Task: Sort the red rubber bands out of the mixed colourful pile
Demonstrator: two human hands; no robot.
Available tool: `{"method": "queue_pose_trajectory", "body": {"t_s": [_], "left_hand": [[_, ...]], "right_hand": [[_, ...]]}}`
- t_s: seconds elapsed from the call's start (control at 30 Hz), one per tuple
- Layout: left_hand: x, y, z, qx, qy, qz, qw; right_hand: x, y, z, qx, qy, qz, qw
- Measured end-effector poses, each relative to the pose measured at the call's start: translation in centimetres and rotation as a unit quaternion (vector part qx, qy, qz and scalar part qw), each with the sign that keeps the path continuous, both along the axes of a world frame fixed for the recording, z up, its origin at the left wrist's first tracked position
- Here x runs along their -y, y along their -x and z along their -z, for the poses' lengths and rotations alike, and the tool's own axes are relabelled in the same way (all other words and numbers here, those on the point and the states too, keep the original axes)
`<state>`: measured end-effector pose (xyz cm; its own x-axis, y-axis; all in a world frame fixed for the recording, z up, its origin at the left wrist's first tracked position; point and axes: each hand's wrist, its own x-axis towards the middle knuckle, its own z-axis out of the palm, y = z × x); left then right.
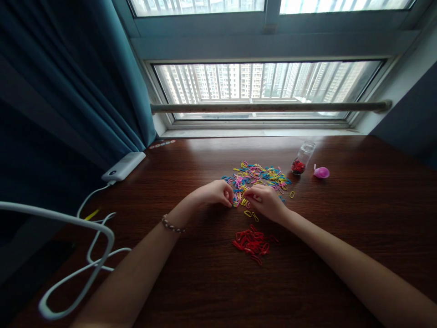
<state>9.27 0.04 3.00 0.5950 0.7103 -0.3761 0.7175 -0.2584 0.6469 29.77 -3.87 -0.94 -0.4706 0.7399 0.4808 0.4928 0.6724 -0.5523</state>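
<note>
A heap of small pink, yellow and blue loops [261, 175], which look like rubber bands, is spread on the table. My left hand [218, 192] rests at its left edge with the fingers curled closed; what they hold, if anything, is hidden. At the near edge of the heap, my right hand [268, 200] has thumb and fingers pinched together over the loops. Whatever is in that pinch is too small to make out. Two yellow loops [251, 214] lie just below the hands. Closer to me sits a separate pile of red loops [252, 242].
Behind the heap on the right stands a clear jar [306, 152] partly filled with red pieces. Beside it lies a pink rounded object [321, 172]. A white power bank [124, 166] with a thick white cable [111, 241] is at left, by the blue curtain [112, 82].
</note>
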Motion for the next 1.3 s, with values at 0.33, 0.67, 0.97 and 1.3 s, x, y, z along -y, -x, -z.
{"method": "queue_pose_trajectory", "body": {"t_s": [0.33, 0.67, 0.97, 1.3], "left_hand": [[0.4, -0.5, -0.8, 0.101, 0.061, -0.02, 0.993], [1.1, -1.3, -1.1, 0.123, 0.049, -0.037, 0.991], [1.0, -1.6, -0.6, 0.193, 0.073, -0.079, 0.975], [-0.5, -0.5, 0.7, 0.179, -0.112, -0.111, 0.971]], "right_hand": [[0.9, 0.7, -0.3, -0.036, 0.036, -0.022, 0.998], [0.5, 0.9, 0.2, -0.074, 0.079, 0.062, 0.992], [1.5, 1.6, -0.7, -0.127, 0.174, -0.019, 0.976], [1.5, -0.4, -4.8, 0.032, 0.396, -0.214, 0.892]]}}
